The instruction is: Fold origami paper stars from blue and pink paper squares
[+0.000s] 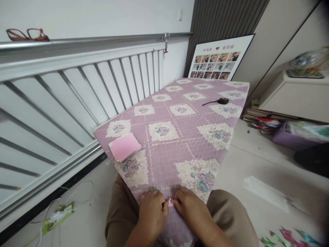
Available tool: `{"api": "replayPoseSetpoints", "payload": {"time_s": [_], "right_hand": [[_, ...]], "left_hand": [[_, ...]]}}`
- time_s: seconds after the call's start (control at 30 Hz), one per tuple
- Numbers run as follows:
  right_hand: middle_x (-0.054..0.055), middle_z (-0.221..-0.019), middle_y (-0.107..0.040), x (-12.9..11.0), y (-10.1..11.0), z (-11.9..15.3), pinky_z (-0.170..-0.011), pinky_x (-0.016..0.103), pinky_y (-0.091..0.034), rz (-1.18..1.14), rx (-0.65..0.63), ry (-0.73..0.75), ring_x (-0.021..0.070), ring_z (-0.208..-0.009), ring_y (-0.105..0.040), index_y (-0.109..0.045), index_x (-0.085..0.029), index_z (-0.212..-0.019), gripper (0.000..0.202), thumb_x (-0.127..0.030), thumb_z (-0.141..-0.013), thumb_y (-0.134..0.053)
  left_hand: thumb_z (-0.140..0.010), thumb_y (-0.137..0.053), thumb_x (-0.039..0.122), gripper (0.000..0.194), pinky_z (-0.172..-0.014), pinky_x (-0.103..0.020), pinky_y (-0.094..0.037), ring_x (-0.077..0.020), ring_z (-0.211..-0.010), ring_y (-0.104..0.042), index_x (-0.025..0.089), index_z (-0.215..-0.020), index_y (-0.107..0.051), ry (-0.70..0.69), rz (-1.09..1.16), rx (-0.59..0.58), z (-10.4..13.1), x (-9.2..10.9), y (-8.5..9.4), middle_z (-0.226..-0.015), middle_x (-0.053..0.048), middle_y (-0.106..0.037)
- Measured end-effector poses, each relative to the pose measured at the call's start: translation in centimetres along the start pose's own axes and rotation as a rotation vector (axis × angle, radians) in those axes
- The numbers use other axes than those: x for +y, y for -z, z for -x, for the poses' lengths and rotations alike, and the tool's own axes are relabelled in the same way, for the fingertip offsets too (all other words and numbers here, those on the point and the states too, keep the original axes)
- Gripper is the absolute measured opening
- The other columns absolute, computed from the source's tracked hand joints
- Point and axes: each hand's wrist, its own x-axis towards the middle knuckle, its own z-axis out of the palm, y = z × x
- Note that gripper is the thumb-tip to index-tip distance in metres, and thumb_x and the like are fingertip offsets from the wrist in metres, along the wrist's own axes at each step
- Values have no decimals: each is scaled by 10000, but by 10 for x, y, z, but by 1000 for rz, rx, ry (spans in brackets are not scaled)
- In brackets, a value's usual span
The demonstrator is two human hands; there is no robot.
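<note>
My left hand (pixel 152 210) and my right hand (pixel 189 208) meet at the near edge of a low table under a purple floral cloth (pixel 180 130). Both pinch a small piece of pink paper (pixel 170 201) between their fingertips; most of it is hidden by the fingers. A stack of pink square paper (pixel 124 146) lies on the cloth's left corner, well ahead of my left hand.
A black tape measure (pixel 221 101) lies far right on the cloth. A white railing (pixel 77 89) runs along the left, with glasses (pixel 27 34) on top. A photo board (pixel 218 58) leans behind. Books (pixel 259 120), a purple bin (pixel 290 137) and folded paper pieces (pixel 290 237) lie on the floor.
</note>
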Motion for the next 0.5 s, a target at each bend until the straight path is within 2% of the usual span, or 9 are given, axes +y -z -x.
{"api": "replayPoseSetpoints", "payload": {"time_s": [0.37,0.5], "right_hand": [[68,-923,-645,-5,3,-3,-741,285,-380,27,-23,-59,209,-888,-590,-633,-193,-792,177,-300,-873,-518],[75,-928,-650,-8,7,-3,-737,288,-374,38,-45,-65,218,-899,-591,-639,-189,-800,188,-304,-872,-508]], "left_hand": [[-847,-475,301,209,-717,-324,-330,-212,-860,-595,206,-781,-650,16,-51,-138,-7,3,10,-893,-43,-673],[-829,-511,315,150,-687,-297,-339,-197,-844,-603,217,-860,-621,20,-3,-165,-10,-2,13,-875,-15,-678]]}}
